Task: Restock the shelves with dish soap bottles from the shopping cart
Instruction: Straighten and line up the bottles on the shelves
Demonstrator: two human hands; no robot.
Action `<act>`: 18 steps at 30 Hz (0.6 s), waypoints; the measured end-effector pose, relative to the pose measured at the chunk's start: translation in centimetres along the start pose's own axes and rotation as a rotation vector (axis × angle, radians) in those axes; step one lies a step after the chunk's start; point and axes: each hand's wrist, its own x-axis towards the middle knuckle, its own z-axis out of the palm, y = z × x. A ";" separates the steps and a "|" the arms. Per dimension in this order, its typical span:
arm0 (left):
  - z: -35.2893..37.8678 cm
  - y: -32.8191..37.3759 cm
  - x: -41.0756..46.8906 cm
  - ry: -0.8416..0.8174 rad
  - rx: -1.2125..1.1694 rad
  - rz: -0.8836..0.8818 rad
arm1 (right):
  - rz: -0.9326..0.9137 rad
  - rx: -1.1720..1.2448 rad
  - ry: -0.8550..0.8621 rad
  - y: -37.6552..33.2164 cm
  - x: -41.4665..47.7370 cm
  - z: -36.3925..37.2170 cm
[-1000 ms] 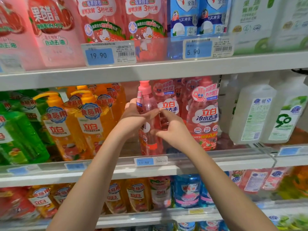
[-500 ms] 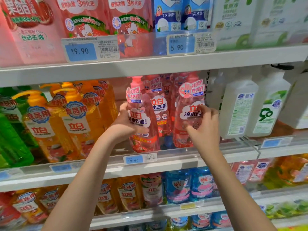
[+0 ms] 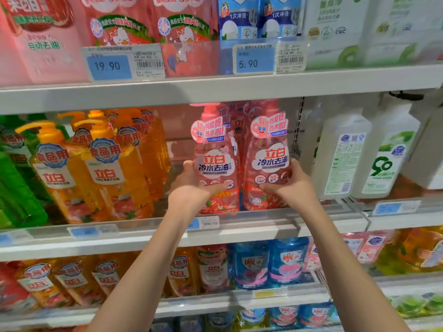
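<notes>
Two pink dish soap bottles stand upright side by side at the front of the middle shelf [image 3: 263,227]. My left hand [image 3: 191,188] wraps the lower left side of the left pink bottle [image 3: 215,149]. My right hand [image 3: 291,185] grips the lower right side of the right pink bottle [image 3: 269,144]. Both labels face me. More pink bottles stand in a row behind them. The shopping cart is out of view.
Orange pump bottles [image 3: 105,168] fill the shelf to the left, with a gap between them and the pink ones. White bottles [image 3: 342,152] stand to the right behind a wire divider. Refill pouches sit on the upper shelf [image 3: 215,89]; blue bottles [image 3: 271,262] below.
The left pink bottle has been turned label-forward. My right hand moved from that bottle to the right pink bottle and then lower on it. The camera view shifted slightly left.
</notes>
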 end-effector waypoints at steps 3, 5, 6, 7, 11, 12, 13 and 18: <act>0.0 0.1 -0.4 0.034 0.055 0.042 | -0.005 -0.017 -0.004 0.3 0.2 -0.3; 0.2 0.1 -0.8 0.060 0.045 0.057 | -0.016 -0.006 -0.019 0.6 0.4 -0.7; 0.3 0.2 -1.0 0.071 0.042 0.059 | -0.021 0.014 -0.035 0.7 0.5 -1.0; 0.3 0.2 -1.2 0.079 0.044 0.062 | -0.018 0.042 -0.060 1.0 0.6 -1.2; 0.3 0.5 -1.1 0.066 0.095 0.039 | 0.005 0.133 -0.245 1.1 1.0 -1.8; 0.3 0.5 -1.1 0.057 0.097 0.029 | 0.000 0.129 -0.266 1.2 1.2 -1.9; 0.3 0.5 -1.1 0.056 0.095 0.026 | -0.006 0.112 -0.278 1.1 1.5 -2.1; 0.1 -0.1 -1.6 0.113 0.051 0.088 | -0.034 0.044 -0.379 1.0 2.6 -2.9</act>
